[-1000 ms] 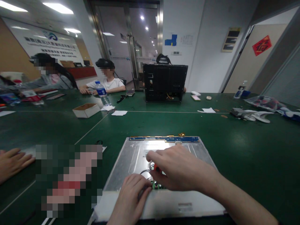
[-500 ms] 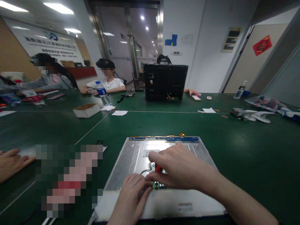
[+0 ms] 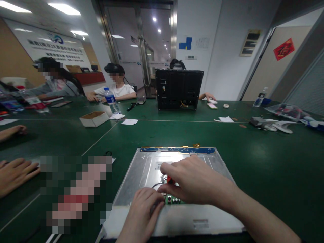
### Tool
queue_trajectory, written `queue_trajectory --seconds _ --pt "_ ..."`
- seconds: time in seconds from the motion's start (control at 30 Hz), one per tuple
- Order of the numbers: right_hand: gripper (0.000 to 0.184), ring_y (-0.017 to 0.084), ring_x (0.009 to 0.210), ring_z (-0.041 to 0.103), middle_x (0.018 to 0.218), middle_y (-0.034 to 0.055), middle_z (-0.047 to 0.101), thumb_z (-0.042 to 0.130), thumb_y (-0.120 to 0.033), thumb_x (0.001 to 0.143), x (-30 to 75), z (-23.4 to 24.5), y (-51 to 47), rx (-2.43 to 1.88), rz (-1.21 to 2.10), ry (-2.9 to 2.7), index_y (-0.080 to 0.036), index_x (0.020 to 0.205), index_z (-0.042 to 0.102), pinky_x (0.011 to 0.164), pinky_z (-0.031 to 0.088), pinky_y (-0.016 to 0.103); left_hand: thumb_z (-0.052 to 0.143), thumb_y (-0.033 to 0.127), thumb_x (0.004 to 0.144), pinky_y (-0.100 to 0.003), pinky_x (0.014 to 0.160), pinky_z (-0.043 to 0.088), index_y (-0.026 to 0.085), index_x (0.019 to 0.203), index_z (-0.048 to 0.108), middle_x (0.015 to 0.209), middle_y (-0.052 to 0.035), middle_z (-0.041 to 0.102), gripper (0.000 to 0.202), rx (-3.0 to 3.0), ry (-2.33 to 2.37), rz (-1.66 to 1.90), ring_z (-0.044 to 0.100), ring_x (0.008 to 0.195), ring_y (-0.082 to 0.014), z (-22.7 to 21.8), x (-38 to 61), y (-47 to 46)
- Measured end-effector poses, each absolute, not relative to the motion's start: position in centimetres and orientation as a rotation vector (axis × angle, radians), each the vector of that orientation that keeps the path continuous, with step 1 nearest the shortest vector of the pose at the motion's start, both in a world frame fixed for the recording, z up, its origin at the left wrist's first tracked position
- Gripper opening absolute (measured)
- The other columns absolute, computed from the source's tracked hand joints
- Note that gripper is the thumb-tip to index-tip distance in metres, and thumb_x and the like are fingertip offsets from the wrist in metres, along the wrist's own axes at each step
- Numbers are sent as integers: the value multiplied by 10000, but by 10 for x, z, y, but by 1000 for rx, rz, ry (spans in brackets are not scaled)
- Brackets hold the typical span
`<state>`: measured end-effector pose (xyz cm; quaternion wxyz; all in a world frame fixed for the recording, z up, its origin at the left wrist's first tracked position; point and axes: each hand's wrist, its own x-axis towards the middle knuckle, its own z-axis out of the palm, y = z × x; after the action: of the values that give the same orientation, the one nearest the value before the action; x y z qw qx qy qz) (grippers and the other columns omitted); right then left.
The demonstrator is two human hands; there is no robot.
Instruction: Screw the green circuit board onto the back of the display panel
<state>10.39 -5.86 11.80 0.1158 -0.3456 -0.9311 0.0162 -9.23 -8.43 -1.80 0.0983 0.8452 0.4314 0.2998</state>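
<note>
In front of me lies a silver display panel point(image 3: 129, 182), its back up, with a blue circuit strip point(image 3: 164, 149) along the far edge. A small green circuit board point(image 3: 174, 200) sits in its middle, partly hidden by my hands. My right hand point(image 3: 192, 177) is closed around a red-handled screwdriver point(image 3: 170, 180); its tip is hidden over the board. At the board's left end, my left hand point(image 3: 146, 204) has its fingers curled together and pressed on the board's edge. A thin dark wire point(image 3: 157, 185) runs near the left fingertips.
A co-worker's hand point(image 3: 19, 173) rests on the table at left, beside a blurred-out area. Farther back are an open carton point(image 3: 94, 119), a water bottle point(image 3: 111, 99) and a black monitor casing point(image 3: 179, 89). Gloves point(image 3: 274, 125) and a plastic bag point(image 3: 285, 110) lie at right.
My hands stay almost in place; the red handle has shifted slightly in my right hand. Another co-worker's hand has appeared at the left edge.
</note>
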Motion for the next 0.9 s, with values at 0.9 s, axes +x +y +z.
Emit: queue_trajectory --seconds 0.9 --pt "125 94 514 400 733 -1 634 468 -250 823 103 117 -59 -1027 36 -2697 -179 910 523 455 142 268 520 207 849 -346 735 473 222 829 608 812 -22 653 91 2469 1268 852 607 788 -211 -19 -93 -85"
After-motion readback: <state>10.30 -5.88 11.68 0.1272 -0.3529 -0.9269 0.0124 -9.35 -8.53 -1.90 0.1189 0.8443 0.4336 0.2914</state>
